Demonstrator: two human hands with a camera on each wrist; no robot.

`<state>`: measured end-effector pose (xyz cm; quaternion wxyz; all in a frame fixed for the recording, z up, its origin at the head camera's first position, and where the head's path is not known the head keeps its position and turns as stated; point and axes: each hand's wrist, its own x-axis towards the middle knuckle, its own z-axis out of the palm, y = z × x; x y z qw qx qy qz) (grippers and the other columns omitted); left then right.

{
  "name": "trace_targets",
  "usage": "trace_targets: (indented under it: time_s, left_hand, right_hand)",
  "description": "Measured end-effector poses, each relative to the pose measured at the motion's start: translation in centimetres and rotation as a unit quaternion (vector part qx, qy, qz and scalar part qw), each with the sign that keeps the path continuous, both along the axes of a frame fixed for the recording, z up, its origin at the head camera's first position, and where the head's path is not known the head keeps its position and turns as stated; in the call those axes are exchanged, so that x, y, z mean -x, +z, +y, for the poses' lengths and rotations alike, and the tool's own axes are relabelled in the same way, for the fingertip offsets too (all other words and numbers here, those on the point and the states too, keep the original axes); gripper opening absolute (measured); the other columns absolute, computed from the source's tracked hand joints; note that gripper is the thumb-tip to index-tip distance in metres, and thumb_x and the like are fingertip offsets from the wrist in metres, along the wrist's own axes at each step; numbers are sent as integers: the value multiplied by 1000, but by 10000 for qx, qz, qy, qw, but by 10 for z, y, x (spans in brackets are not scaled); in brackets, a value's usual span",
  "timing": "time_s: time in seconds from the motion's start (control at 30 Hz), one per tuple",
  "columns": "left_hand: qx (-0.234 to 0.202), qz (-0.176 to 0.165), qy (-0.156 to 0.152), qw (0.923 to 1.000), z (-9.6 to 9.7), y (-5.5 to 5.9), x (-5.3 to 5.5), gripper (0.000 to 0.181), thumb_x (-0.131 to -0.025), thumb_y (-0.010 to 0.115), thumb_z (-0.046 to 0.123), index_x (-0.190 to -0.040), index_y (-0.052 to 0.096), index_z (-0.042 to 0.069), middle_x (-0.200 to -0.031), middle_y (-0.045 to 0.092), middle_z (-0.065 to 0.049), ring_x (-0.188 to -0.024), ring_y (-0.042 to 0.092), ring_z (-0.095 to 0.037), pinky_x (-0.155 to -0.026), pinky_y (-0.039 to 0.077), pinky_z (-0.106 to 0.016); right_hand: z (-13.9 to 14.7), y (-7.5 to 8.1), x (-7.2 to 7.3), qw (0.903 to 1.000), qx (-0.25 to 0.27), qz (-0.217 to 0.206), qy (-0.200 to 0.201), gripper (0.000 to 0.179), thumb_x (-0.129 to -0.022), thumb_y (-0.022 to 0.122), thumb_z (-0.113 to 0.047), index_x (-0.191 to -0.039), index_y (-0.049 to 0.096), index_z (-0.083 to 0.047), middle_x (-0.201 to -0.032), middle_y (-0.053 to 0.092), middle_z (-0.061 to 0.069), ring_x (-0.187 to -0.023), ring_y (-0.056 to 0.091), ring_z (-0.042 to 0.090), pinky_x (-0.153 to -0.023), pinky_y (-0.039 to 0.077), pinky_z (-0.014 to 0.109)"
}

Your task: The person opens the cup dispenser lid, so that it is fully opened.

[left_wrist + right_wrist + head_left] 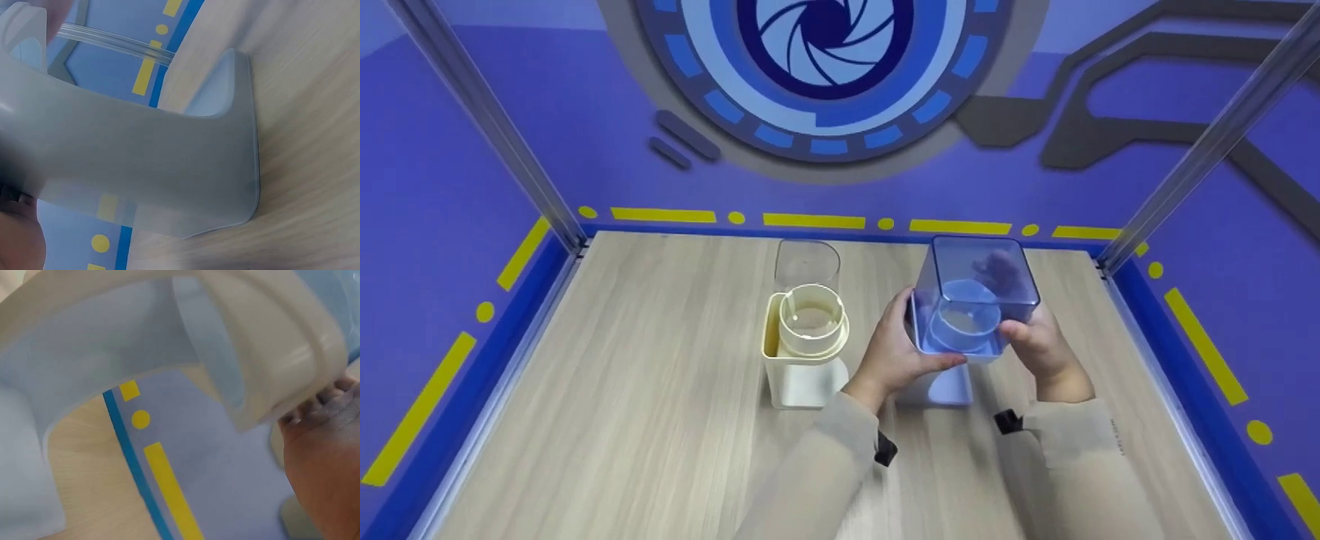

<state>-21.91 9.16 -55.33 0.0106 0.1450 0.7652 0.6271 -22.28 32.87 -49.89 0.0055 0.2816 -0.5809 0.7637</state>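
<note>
Both my hands hold a blue dispenser-like container [967,341] on the right half of the table. It has a see-through box top [982,262], a round collar [969,315] inside, and a C-shaped stand with a flat foot [951,388]. My left hand [896,349] grips its left side, thumb along the front rim. On the right side, my right hand [1039,341] has its thumb at the front corner; fingers show blurred through the box. The left wrist view shows the curved stand [140,146] close up. Whether the foot touches the table, I cannot tell.
Left of my hands, a similar cream dispenser-like container [771,360] stands upright with a clear round collar [812,322]. A clear rounded panel [807,262] shows behind it. The wooden table [622,390] is bounded by blue walls [450,187] and metal corner posts [495,127].
</note>
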Motion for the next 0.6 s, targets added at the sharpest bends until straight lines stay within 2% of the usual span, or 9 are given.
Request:
trace_targets:
  time_s: [0.1, 0.17, 0.27, 0.4, 0.6]
  left_hand:
    - [31, -67, -17, 10000, -1, 3, 0, 137, -65, 112, 38, -175, 35, 15, -169, 53, -6, -151, 55, -24, -134, 45, -47]
    - [123, -111, -29, 9999, -1, 3, 0, 137, -65, 112, 39, -176, 35, 17, -169, 53, -5, -149, 56, -22, -133, 46, -45]
    - [244, -100, -72, 9996, -1, 5, 0, 136, -64, 112, 40, -175, 36, 18, -167, 54, -3, -147, 57, -20, -132, 47, -44]
    - [379, -20, -86, 9992, -4, 8, 1, 133, -63, 113, 42, -172, 40, 19, -163, 58, -1, -145, 59, -18, -131, 49, -42]
    - [525, -21, -146, 9985, -5, 9, 3, 137, -63, 113, 41, -174, 37, 19, -164, 57, -1, -147, 59, -19, -131, 49, -42]
  right_hand:
    - [-2, 16, 5, 9997, -10, 211, 111, 89, -96, 89, -21, -170, 42, -10, -164, 61, 9, -152, 58, 22, -132, 46, 31]
    - [-2, 25, 5, 9996, -16, 257, 77, 94, -93, 91, -15, -171, 39, -7, -164, 60, 13, -152, 58, 25, -132, 46, 33]
    - [-4, 33, 3, 9997, 54, 227, 23, 92, -89, 87, -1, -167, 40, -3, -158, 63, 15, -146, 62, 26, -127, 52, 32]
    - [-10, 35, 1, 9993, 300, 220, -12, 90, -84, 80, 11, -165, 42, -1, -153, 64, 15, -141, 65, 25, -123, 56, 32]
    - [-12, 33, 3, 9984, 504, 230, -146, 86, -82, 80, 10, -161, 47, -2, -148, 68, 15, -137, 67, 25, -120, 59, 32]
